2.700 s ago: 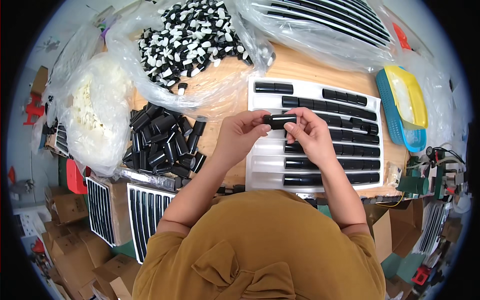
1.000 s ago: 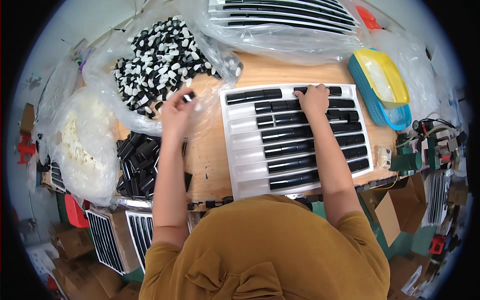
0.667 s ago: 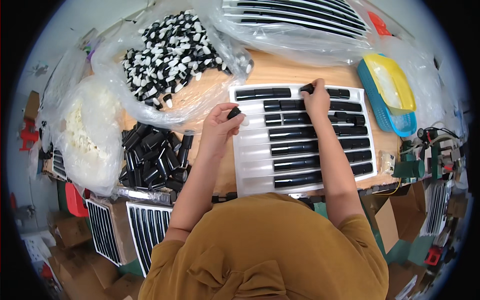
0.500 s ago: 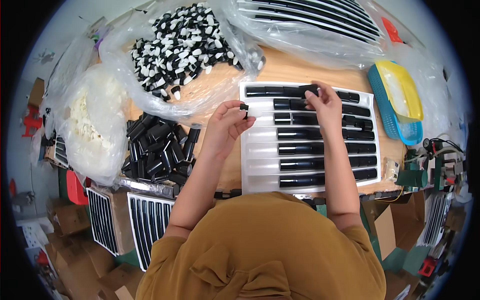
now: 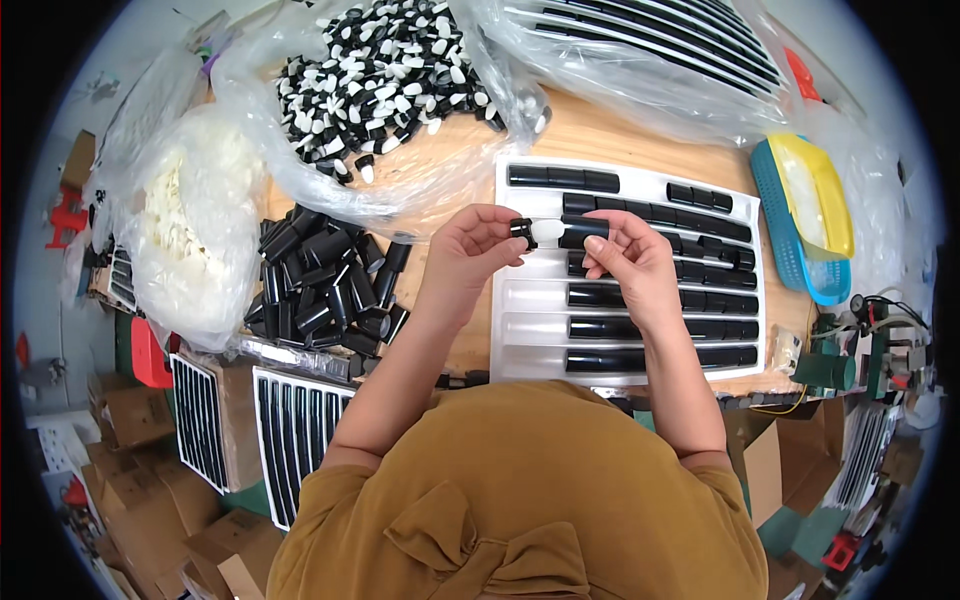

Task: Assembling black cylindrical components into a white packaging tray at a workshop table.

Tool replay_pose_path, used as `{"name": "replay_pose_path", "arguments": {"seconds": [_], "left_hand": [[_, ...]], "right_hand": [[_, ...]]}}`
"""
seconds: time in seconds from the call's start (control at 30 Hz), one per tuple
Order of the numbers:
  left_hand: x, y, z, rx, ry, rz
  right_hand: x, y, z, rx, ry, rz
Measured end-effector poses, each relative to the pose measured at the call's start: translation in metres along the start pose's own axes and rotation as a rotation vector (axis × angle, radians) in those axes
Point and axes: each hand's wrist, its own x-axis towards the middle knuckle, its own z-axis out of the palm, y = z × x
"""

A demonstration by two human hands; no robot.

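Note:
My left hand [image 5: 470, 252] pinches the black base of a small piece with a rounded white tip [image 5: 547, 233]. The tip points right, at the end of a short black tube [image 5: 582, 232]. Closed around that tube are the fingers of my right hand [image 5: 638, 262]. Tip and tube end look very close; I cannot tell whether they touch. Both hands are over a white tray [image 5: 528, 330] with rows of black tubes lying end to end. The top row has a gap between its left and right tubes.
Loose black tubes [image 5: 322, 285] are heaped left of the tray. Behind them, black pieces with white tips [image 5: 385, 90] lie on clear plastic. A bag of cream-coloured pieces [image 5: 185, 235] is far left, a wrapped tray stack [image 5: 650, 50] at the back, blue and yellow baskets [image 5: 800, 215] right.
My right hand has moved down and left from the tray's top row, bringing a black tube out of it. The left hand has shifted slightly right, and its piece now faces the tube.

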Motion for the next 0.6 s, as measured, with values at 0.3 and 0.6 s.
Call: {"name": "replay_pose_path", "arguments": {"seconds": [0.3, 0.6], "left_hand": [[-0.005, 0.009, 0.004, 0.173, -0.039, 0.004], [-0.008, 0.007, 0.007, 0.086, -0.165, -0.013]], "right_hand": [[-0.007, -0.008, 0.006, -0.025, -0.082, 0.024], [-0.017, -0.006, 0.017, -0.065, -0.125, -0.033]]}}
